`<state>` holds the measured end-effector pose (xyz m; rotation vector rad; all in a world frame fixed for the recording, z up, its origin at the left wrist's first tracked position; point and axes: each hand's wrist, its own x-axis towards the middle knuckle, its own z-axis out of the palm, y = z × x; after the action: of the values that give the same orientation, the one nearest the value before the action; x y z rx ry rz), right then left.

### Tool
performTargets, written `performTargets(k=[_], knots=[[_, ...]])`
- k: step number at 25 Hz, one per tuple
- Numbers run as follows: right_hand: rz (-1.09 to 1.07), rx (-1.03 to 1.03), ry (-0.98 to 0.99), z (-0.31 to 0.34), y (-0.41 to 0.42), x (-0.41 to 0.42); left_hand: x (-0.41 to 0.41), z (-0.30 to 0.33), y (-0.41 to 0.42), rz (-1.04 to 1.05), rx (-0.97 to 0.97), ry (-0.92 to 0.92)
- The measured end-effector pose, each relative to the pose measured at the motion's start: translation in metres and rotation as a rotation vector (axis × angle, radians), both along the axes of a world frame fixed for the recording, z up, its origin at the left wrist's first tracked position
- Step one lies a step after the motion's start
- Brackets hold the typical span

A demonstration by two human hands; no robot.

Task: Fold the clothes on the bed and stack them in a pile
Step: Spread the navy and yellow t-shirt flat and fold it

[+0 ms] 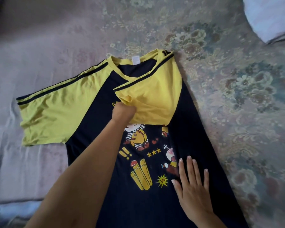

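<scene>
Black and yellow t-shirt [92,122] mid-bed [39,46], left hand [124,112] clutching its folded-in sleeve [152,102], right hand [192,186] flat, fingers straight, pressing the shirt

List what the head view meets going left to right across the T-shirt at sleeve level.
Pink sheet → spread yellow sleeve → left hand gripping the folded-in yellow sleeve → navy folded edge of the T-shirt → floral bedcover.

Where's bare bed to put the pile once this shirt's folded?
Bare pink sheet left of the spread yellow sleeve, and floral cover right of the shirt. The white pillow crowds the far right corner.
</scene>
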<state>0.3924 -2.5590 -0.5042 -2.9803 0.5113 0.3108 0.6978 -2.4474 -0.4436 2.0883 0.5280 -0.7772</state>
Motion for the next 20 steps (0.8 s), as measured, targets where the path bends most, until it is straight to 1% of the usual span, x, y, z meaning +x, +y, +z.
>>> performTargets(k=[2,3,5,7,9,11,12,13,16,17,19,20], knots=[[0.001,0.006,0.006,0.000,0.002,-0.002,-0.007,-0.006,0.011,0.022,-0.044,-0.088],[0.002,0.011,0.010,0.000,0.003,-0.001,-0.012,-0.008,0.018,0.021,-0.013,-0.128],[0.005,0.024,0.025,0.004,0.004,0.002,-0.019,-0.007,0.040,0.071,0.146,-0.254],[0.046,0.026,-0.001,0.009,0.003,0.019,-0.015,-0.007,0.074,0.137,0.359,-0.385],[0.109,0.039,-0.046,0.016,-0.002,0.060,-0.004,-0.006,0.113,0.216,0.509,-0.394],[0.173,0.060,-0.065,0.021,0.002,0.120,0.009,0.001,0.157,0.401,0.593,-0.325],[0.203,0.051,-0.065,0.022,0.006,0.152,0.013,0.003,0.179,0.491,0.606,-0.255],[0.239,0.037,-0.044,0.022,0.011,0.181,0.012,0.006,0.196,0.566,0.583,-0.176],[0.352,-0.027,0.049,0.018,0.021,0.246,0.014,-0.003,0.245,0.801,0.371,0.005],[0.387,-0.038,0.082,0.017,0.023,0.261,0.017,-0.005,0.256,0.881,0.279,0.022],[0.426,-0.024,0.140,0.022,0.033,0.289,0.021,-0.008,0.271,1.071,0.059,-0.085],[0.422,0.006,0.144,0.025,0.040,0.302,0.026,-0.011,0.279,1.167,-0.031,-0.095]])
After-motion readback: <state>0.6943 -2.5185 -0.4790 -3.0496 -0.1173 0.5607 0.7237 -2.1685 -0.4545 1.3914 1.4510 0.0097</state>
